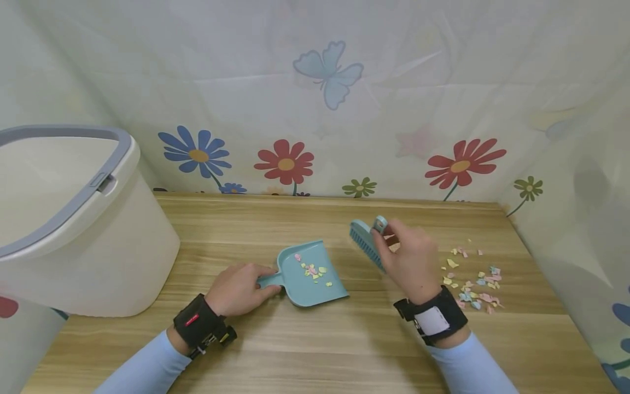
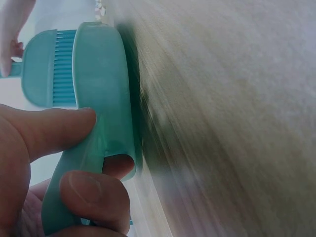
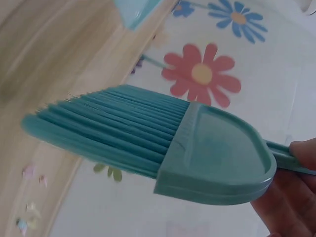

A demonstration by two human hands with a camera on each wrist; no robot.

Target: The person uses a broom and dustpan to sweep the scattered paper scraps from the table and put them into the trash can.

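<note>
My left hand grips the handle of a teal dustpan, which lies on the table with its open lip facing right. Several pink and yellow paper scraps sit in the pan. To the right, my right hand holds a small teal brush by its handle, raised above the table. The bristles point down and left, apart from the pan. Loose pink, yellow and blue scraps lie scattered on the table right of that hand. In the left wrist view, the fingers wrap the dustpan handle.
A large white bin with a grey rim stands at the left of the wooden table. Behind the table hangs a pale curtain printed with flowers and a butterfly; it also covers the right side.
</note>
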